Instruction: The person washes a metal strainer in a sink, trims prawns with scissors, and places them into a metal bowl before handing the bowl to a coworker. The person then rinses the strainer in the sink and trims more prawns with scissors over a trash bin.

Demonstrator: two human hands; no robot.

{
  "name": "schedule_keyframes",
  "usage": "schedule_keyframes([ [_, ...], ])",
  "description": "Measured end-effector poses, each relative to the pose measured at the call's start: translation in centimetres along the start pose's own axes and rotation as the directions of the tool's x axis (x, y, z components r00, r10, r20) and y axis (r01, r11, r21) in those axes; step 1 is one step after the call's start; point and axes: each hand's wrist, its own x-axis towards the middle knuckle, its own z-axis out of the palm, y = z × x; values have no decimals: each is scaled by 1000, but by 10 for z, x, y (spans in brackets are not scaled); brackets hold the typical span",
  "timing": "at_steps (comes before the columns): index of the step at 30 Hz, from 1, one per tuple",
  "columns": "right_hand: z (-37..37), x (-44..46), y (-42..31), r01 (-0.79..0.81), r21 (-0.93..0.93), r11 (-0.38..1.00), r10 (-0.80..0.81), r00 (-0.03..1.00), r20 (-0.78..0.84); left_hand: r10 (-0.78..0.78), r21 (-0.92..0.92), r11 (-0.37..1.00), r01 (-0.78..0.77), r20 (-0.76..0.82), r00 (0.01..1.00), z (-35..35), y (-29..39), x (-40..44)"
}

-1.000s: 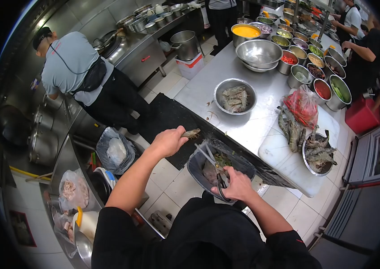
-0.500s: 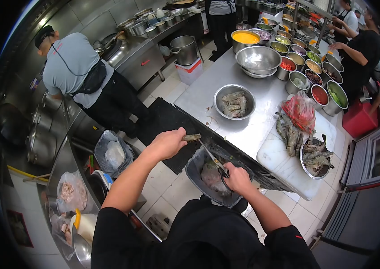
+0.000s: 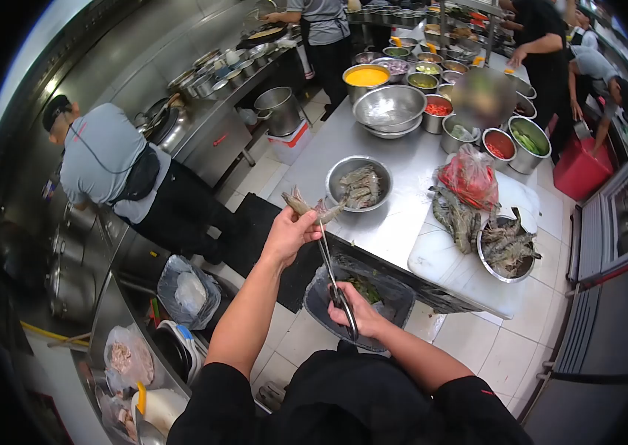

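Note:
My left hand (image 3: 290, 239) pinches a grey prawn (image 3: 305, 209) in front of me, near the steel table's edge. In my right hand (image 3: 362, 311) is a pair of scissors (image 3: 331, 268), fingers wrapped round the dark handles. The blades point up and touch the prawn's underside; whether they are cutting I cannot tell. Below the scissors stands a lined waste bin (image 3: 401, 315) with scraps inside. Just beyond the prawn, a steel bowl (image 3: 387, 194) holds several prawns. More prawns (image 3: 456, 219) lie on a white cutting board (image 3: 433, 261), beside another steel bowl (image 3: 489, 265) of prawns.
A red plastic bag (image 3: 470, 178) sits on the board. Nested steel bowls (image 3: 389, 107) and several ingredient containers fill the table's far side. At left a person in grey (image 3: 106, 148) works at the stove. Another person bends by a red bin (image 3: 582, 167).
My left hand has turned and brought a prawn towards the bowl, its length now showing. The scissors have swung upright and reached the prawn. My view has shifted slightly right.

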Motion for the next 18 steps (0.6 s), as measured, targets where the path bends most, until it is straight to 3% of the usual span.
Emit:
schedule_keyframes([
  [2, -8, 6, -4, 42, 15, 999, -41, 998, -48, -13, 17, 1000, 12, 27, 1000, 9, -5, 6],
  [5, -21, 10, -14, 59, 23, 998, -56, 992, -111, 38, 186, 982, -35, -11, 999, 24, -6, 12],
  [14, -40, 13, -28, -7, 158, 987, 43, 973, -225, -22, 72, 997, 13, 122, 992, 48, -18, 32],
  [18, -44, 21, -31, -47, 150, 988, 98, 933, -347, 6, 219, 976, -17, 53, 999, 56, -11, 50],
])
